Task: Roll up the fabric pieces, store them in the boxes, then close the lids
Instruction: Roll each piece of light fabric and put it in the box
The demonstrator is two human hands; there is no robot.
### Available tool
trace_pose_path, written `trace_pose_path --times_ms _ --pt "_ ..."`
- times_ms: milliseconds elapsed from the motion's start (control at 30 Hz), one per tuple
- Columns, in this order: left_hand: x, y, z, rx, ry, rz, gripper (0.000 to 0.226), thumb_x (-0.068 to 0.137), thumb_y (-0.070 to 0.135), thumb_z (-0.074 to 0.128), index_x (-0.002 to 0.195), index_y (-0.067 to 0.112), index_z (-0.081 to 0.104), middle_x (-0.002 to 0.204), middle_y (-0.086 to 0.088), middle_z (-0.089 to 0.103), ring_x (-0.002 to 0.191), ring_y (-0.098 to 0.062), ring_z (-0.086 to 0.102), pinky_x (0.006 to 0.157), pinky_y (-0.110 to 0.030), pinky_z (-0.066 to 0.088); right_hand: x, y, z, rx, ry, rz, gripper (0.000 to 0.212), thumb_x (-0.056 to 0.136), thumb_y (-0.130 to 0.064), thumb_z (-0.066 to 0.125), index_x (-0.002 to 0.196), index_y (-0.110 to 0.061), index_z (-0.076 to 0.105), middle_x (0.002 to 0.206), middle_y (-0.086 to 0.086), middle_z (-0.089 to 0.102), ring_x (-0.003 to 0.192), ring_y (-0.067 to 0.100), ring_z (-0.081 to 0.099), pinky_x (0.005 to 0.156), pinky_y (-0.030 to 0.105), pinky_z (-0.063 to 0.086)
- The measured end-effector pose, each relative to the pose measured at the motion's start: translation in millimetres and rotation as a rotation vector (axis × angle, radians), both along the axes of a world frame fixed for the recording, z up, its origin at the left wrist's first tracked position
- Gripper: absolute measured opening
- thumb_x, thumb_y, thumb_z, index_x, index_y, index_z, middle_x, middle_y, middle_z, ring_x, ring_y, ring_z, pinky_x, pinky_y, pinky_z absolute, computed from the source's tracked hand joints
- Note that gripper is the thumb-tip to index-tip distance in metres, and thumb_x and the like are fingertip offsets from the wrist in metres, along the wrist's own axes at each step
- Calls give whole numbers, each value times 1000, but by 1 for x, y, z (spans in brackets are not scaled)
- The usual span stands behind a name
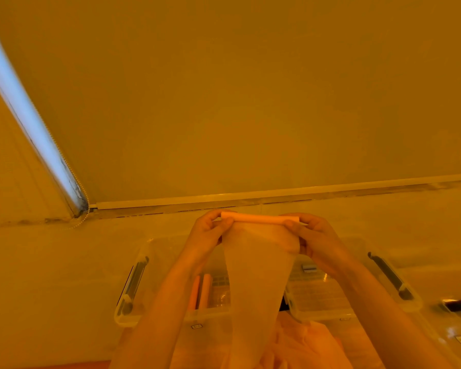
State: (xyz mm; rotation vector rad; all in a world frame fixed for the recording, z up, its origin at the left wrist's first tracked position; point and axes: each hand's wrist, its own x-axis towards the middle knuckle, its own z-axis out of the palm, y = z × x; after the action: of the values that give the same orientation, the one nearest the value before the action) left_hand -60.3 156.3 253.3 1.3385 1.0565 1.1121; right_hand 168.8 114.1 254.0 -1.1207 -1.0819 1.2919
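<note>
I'm partway through, by the look of it: my left hand and right hand are raised in front of me, each pinching one end of a fabric roll between thumb and curled fingers, with the loose tail of the fabric strip hanging from the roll down toward my lap. This piece is only partly wound, so I judge most of its length is left to roll. Below my hands sit two clear plastic boxes side by side on the pale floor. The left box already holds two rolls lying next to each other along its bottom, so at least that much is done. The right box is harder to read; I can make out a small grey object near its back wall, but I cannot tell whether any fabric is in it. Both boxes stand open, lids not on, with dark latch handles at their outer ends. A heap of unrolled fabric lies at the bottom of the view just in front of the boxes, so more rolling, storing and both lid closings remain.
</note>
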Motion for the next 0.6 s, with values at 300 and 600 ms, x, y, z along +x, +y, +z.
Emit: trace_pose_path --times_ms 300,600 --pt "8 -2 -3 -19 -4 34 10 96 21 52 96 22 61 77 0 63 67 -18 57 60 -32 47 -8 0 -5 -24 -65 -26 19 97 -20 51 110 -17 65 105 13 65 86 23 67 60 27 55" --pt "6 1 1 -59 -156 63 20 94 19 55 86 23 73 92 -2 65 78 -17 56 61 -29 42 -9 3 -4 39 23 -112 19 93 -18 57 106 -11 70 99 7 66 79 16 66 58 26 54"
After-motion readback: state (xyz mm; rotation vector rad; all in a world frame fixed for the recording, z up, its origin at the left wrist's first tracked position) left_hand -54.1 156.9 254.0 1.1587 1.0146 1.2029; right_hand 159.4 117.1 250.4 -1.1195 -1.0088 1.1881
